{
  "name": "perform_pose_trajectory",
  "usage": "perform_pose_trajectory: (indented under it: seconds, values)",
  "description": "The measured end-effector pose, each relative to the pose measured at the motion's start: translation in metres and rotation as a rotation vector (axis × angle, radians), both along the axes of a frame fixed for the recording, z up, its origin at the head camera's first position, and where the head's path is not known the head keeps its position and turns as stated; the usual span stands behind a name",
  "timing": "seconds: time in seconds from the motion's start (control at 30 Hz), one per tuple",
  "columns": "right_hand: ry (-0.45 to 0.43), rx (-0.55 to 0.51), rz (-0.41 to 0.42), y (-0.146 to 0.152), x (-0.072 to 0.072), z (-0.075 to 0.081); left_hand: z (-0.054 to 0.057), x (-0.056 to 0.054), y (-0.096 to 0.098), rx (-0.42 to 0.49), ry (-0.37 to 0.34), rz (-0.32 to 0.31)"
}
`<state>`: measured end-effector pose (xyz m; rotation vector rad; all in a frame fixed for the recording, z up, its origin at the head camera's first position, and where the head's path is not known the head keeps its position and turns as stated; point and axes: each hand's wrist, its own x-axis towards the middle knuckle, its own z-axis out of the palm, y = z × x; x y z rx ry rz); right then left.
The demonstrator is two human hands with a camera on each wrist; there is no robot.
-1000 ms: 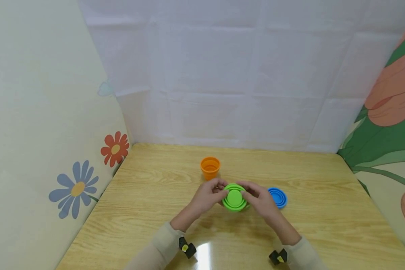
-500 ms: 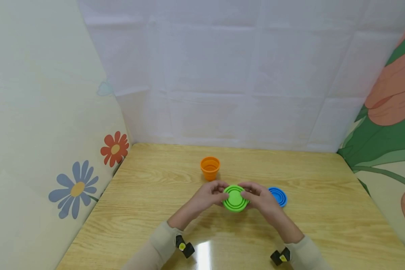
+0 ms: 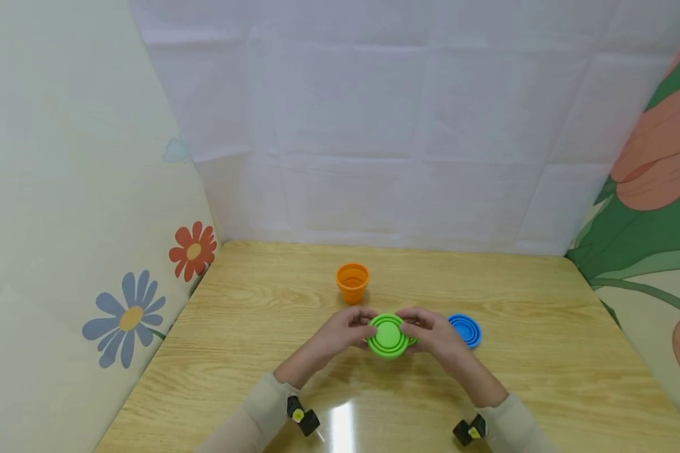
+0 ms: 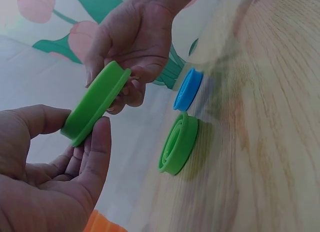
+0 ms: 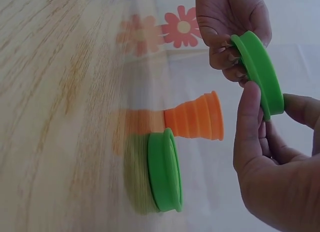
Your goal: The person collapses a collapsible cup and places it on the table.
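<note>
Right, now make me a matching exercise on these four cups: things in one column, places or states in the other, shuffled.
As seen in the head view:

1. Orange cup
2. Blue cup
3. Nearer green cup
4. Farther green cup

A. Flattened, pinched by the left hand and right hand
B. Flattened, on the table, partly behind the held cup
C. Extended, standing on the table
D. Flattened, the rightmost cup

Pairs: 1-C; 2-D; 3-A; 4-B

No readable text or numbers.
</note>
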<state>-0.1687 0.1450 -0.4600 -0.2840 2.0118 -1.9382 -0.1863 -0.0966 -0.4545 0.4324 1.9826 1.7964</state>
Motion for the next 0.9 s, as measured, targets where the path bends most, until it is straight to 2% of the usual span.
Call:
perform_pose_trajectory:
  seconds: [0.1,0.17,0.27,0.37,0.47,0.57,0.77,0.9]
  values:
    - [-0.025,-0.003,-0.013,0.000,-0.001,-0.001,0.002,0.001,-0.003,-0.007,0.031,0.008]
    - [-0.045,-0.019,-0.020,0.001,-0.002,-0.002,0.002,0.001,-0.006,-0.036,0.082,0.031]
    - [-0.086,-0.051,-0.022,0.002,-0.004,-0.003,0.003,0.001,-0.009,-0.081,0.183,0.075]
    - [-0.140,-0.099,-0.009,0.003,-0.005,-0.003,0.003,0.001,-0.012,-0.090,0.309,0.100]
    - [-0.193,-0.147,0.006,0.002,-0.006,-0.002,0.002,0.002,-0.013,-0.093,0.473,0.102]
    - [-0.216,-0.187,0.030,0.001,-0.006,0.000,0.000,0.002,-0.014,-0.096,0.670,0.078]
    - [-0.218,-0.208,0.074,-0.002,-0.008,0.001,-0.006,0.003,-0.015,-0.204,1.084,0.057]
    - [-0.227,-0.236,0.080,-0.004,-0.008,0.001,-0.008,0.002,-0.014,-0.255,1.280,0.032]
